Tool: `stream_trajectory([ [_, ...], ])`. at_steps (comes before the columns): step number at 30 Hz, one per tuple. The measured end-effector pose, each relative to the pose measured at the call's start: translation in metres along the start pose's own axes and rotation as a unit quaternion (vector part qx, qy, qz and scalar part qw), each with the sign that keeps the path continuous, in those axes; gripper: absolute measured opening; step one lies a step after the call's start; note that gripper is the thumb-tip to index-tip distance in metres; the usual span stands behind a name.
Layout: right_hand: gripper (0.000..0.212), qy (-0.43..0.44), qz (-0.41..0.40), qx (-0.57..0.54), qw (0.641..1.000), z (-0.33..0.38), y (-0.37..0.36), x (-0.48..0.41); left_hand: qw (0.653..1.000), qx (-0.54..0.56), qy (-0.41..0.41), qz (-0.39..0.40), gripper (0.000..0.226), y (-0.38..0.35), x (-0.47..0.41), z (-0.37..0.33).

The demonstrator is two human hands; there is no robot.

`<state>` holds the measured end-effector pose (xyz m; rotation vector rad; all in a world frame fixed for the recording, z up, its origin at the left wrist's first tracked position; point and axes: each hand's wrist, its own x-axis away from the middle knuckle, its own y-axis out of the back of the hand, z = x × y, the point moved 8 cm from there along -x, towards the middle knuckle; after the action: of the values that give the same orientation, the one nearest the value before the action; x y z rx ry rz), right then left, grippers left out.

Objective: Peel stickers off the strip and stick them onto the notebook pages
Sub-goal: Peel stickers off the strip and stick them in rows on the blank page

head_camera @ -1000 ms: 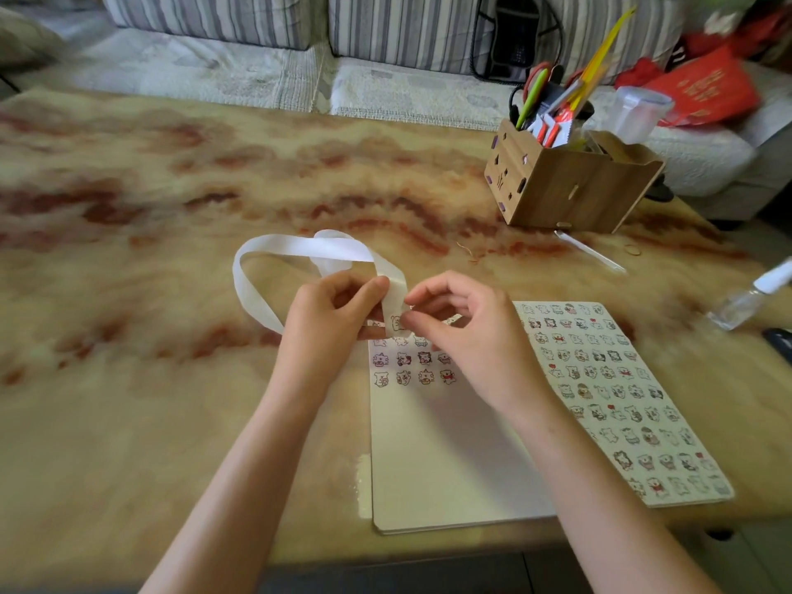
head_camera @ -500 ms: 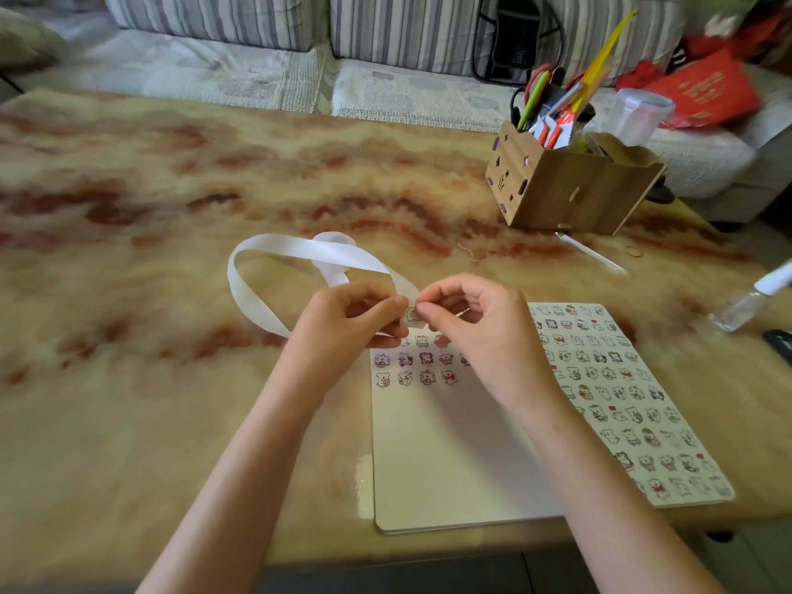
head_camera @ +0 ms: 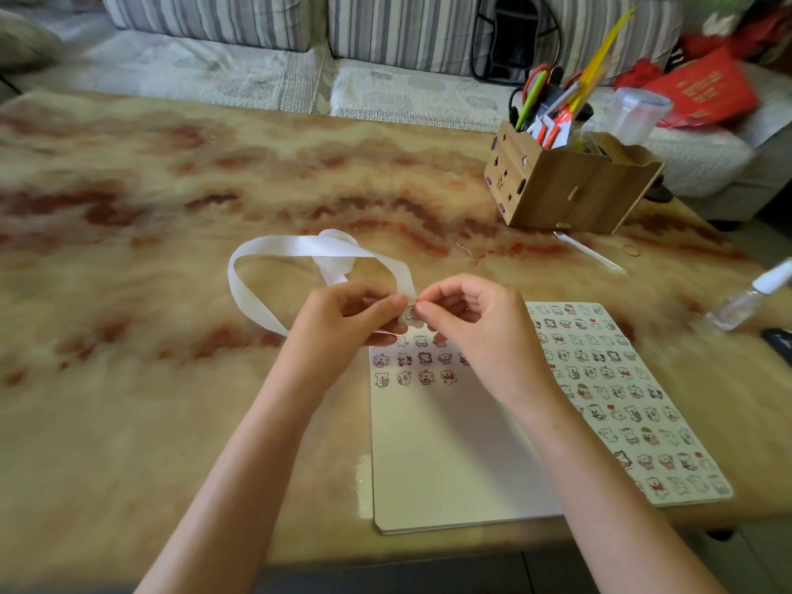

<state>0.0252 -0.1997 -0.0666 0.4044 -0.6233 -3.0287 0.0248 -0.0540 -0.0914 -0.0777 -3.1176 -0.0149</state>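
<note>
Left hand (head_camera: 343,323) pinches the strip (head_camera: 295,247); right hand (head_camera: 475,332), just beside it, pinches a sticker (head_camera: 410,314), notebook (head_camera: 450,456) beneath both.

Two bare hands on show here: the left hand (head_camera: 343,321) and the right hand (head_camera: 484,336), with slender fingers (head_camera: 460,289). The left forearm (head_camera: 240,465) and the right forearm (head_camera: 600,486) are slim, uncovered from wrist right down to the bottom edge of the view. Nails are too blurred to judge.
</note>
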Motion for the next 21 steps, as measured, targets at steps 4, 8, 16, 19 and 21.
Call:
stream_trajectory([
  [4, 0.006, 0.001, 0.006, 0.018, 1.0, 0.001, -0.001, 0.001, 1.0, -0.001, 0.009, -0.002, 0.011, -0.001, 0.0, 0.001],
  [8, 0.004, 0.007, 0.006, 0.056, 0.998, 0.001, 0.0, 0.001, 0.999, 0.018, 0.025, -0.009, 0.014, -0.003, 0.001, 0.002],
  [16, 0.006, 0.053, 0.029, 0.11, 0.992, 0.011, -0.003, 0.004, 0.999, -0.009, 0.024, -0.035, 0.017, 0.001, 0.0, 0.006],
  [19, 0.007, 0.058, 0.039, 0.103, 0.992, 0.015, -0.001, 0.005, 0.999, -0.018, 0.021, -0.042, 0.018, 0.003, 0.0, 0.006],
  [21, 0.007, 0.039, 0.053, 0.074, 0.995, 0.015, 0.001, 0.006, 0.998, -0.025, 0.02, -0.046, 0.018, 0.004, 0.0, 0.006],
])
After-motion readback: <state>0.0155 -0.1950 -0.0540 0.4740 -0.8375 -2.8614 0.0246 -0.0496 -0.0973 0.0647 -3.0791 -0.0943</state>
